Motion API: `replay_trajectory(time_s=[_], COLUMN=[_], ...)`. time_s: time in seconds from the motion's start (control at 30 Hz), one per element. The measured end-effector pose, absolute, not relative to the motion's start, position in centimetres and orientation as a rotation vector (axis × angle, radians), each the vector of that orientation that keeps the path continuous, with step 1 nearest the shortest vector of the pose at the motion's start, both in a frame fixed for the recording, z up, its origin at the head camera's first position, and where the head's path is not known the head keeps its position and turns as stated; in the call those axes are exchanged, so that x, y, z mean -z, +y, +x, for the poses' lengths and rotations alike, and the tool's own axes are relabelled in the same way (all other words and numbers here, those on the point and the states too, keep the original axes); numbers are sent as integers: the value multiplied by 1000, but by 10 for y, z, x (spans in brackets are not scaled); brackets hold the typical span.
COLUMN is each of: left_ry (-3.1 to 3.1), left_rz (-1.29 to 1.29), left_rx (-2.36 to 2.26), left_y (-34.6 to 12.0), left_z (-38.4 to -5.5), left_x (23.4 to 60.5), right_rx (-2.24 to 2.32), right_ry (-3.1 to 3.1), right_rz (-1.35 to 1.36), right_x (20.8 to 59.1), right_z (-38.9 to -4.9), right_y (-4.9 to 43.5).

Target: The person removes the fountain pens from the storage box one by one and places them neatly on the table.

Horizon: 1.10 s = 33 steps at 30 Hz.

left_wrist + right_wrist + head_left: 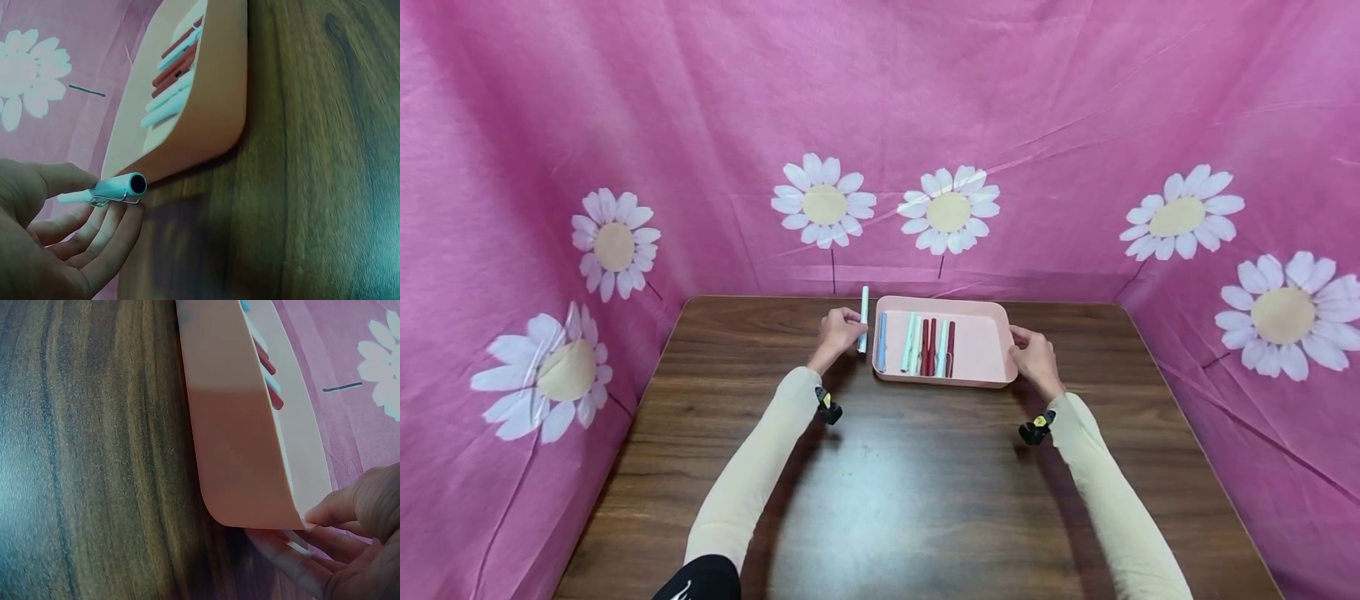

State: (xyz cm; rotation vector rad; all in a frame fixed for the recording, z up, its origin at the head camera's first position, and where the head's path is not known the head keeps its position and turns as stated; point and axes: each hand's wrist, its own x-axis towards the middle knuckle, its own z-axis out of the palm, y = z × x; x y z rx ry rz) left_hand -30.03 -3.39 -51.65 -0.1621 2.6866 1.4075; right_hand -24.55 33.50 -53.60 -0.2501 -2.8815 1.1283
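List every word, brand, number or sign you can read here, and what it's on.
None can be read.
White mark on the black sleeve: cut off, unreadable.
Yellow patches on the black wrist devices: too small to make out.
Held pen, other pens, pink tray: no readable lettering.

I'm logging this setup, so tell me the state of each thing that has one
Left hand: pinching the held pen
Held pen: outside the tray, beside its left end
Right hand: gripping the tray's right end
Tray: upright, partly filled
Blue pen: lying in the tray, apart
Red pens: lying in the tray
Pale pens: lying alongside the red pens
Pink cloth: hanging, creased
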Motion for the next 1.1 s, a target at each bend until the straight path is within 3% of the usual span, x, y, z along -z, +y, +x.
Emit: replay_trajectory(time_s=[1.1], left_ry=[2504], left_rz=[-219], left_rx=[-1359], left_y=[-40], left_z=[-313], left_x=[539], right_rx=[-1045], right_ry=[-2875], right_rz=[-250], right_x=[536], right_z=[-251], right_y=[340])
